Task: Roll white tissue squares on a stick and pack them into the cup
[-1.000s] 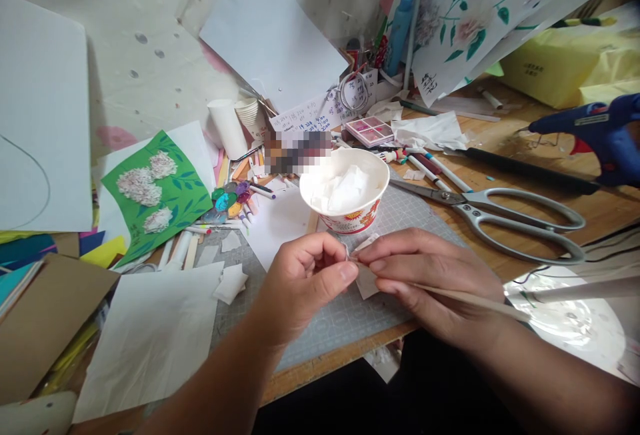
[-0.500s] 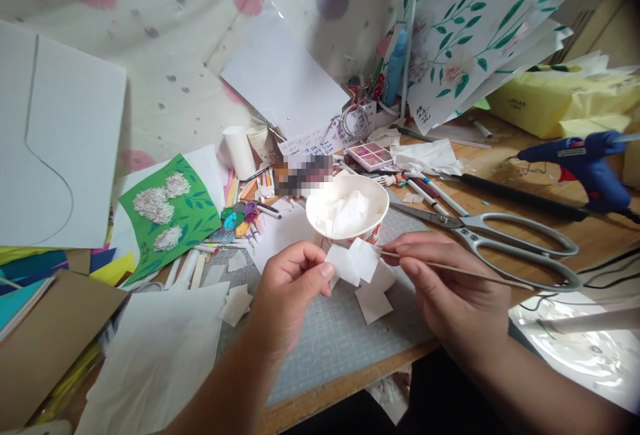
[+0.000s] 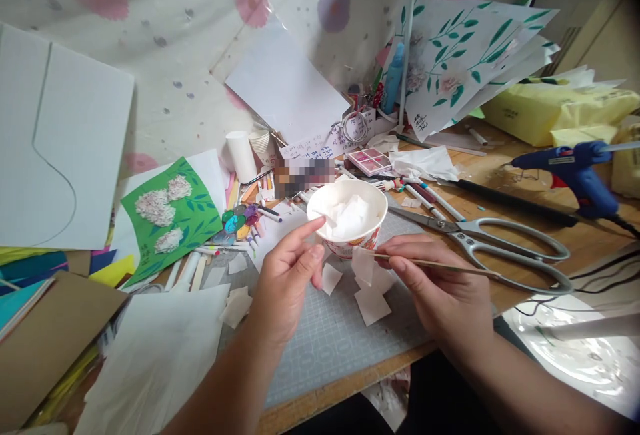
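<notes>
My right hand (image 3: 440, 288) pinches a thin wooden stick (image 3: 440, 264) that runs from its fingers off to the right, with a small white tissue square (image 3: 363, 265) hanging at the stick's left end. My left hand (image 3: 285, 275) is open, its index finger stretched toward the rim of a paper bowl (image 3: 349, 221) filled with white tissue pieces. Loose tissue squares (image 3: 373, 305) lie on the grey cutting mat (image 3: 330, 335) between my hands, one (image 3: 331, 277) just by my left fingers.
Large metal scissors (image 3: 490, 238) lie right of the bowl, a blue glue gun (image 3: 575, 171) beyond them. A green card with white paper flowers (image 3: 173, 211), markers, paper cups (image 3: 243, 155) and stacked sheets crowd the left and back. The table edge (image 3: 350, 381) runs below the mat.
My left hand let go of the tissue squares it pinched and opened, its finger now pointing at the bowl. One square dropped onto the mat. The right hand keeps the stick.
</notes>
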{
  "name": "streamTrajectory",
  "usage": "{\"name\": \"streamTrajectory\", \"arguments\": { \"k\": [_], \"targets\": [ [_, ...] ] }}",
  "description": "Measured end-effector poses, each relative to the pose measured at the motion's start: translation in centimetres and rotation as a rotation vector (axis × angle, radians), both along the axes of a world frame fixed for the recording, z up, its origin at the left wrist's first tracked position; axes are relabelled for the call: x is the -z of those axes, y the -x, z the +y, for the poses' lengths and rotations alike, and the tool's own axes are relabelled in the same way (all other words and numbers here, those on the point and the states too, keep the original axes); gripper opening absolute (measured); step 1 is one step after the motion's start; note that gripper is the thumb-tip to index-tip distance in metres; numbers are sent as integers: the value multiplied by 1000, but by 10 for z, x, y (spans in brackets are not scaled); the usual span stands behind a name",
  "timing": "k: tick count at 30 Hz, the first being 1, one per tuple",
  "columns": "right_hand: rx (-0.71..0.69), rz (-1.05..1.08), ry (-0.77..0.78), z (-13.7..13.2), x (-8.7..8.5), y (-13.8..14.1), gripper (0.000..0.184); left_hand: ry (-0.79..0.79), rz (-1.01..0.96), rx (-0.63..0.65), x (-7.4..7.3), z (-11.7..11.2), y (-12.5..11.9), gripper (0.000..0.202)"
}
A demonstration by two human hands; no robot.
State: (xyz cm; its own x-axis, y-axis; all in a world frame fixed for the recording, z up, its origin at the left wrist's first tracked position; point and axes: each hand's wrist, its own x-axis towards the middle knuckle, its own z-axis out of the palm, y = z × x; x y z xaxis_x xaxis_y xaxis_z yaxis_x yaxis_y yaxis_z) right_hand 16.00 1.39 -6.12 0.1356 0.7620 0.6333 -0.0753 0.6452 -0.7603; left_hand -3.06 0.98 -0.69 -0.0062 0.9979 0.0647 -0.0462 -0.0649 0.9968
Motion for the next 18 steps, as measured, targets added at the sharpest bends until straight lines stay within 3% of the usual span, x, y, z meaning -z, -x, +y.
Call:
{"name": "streamTrajectory", "arguments": {
  "k": [2,4,8,11,14,18],
  "targets": [
    [-6,-60,-40,-1,-5,0,20,43,108,109,0,-1,0,62],
    [-8,-94,-71,-2,-9,0,19,28,196,149,0,-4,1,66],
    [-61,-76,-93,-4,-13,-2,17,-169,341,18,0,-12,1,27],
    [-156,-55,-98,-5,-14,-4,15,-235,383,16,-2,-17,-2,11],
    [-210,-73,-119,-7,-17,-6,12,-153,281,126,-4,-20,-8,18],
    [-211,-116,-149,-8,-20,-8,12,126,61,225,-2,-18,-11,26]
  ]
}}
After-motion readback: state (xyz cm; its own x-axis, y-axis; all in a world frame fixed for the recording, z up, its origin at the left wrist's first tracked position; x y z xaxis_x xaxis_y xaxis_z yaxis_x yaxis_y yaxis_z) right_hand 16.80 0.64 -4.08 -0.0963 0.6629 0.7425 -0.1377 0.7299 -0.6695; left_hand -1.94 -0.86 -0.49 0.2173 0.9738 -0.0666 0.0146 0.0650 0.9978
